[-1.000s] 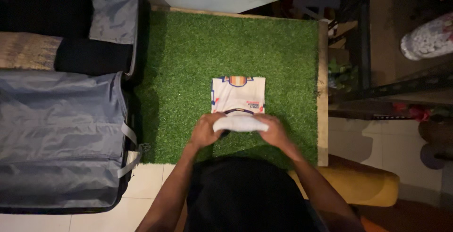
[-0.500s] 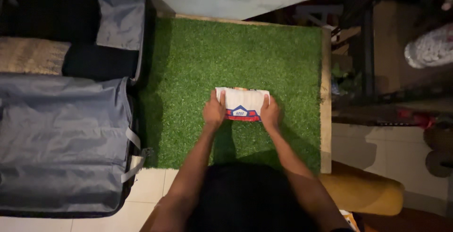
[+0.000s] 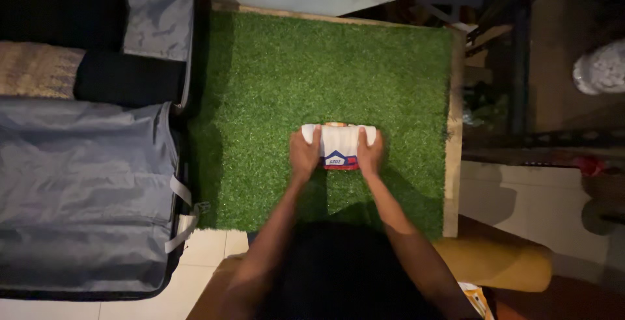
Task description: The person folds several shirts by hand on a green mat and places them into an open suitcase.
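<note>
A white shirt (image 3: 338, 144) with a blue and red emblem lies rolled into a short bundle on the green turf mat (image 3: 273, 79). My left hand (image 3: 304, 155) presses on the bundle's left end and my right hand (image 3: 370, 154) presses on its right end. Both sets of fingers curl over the top of the roll. A strip of orange trim shows at the far edge of the bundle.
An open grey-lined suitcase (image 3: 84, 183) lies to the left, with dark folded clothes (image 3: 127, 76) and a tan woven piece (image 3: 36, 69) in its far half. A wooden edge (image 3: 454, 131) borders the mat on the right. A yellow cushion (image 3: 501, 261) sits at lower right.
The shirt went from a flat fold with its near end rolled to a compact roll. My hands moved away from me along the mat as the bundle got narrower.
</note>
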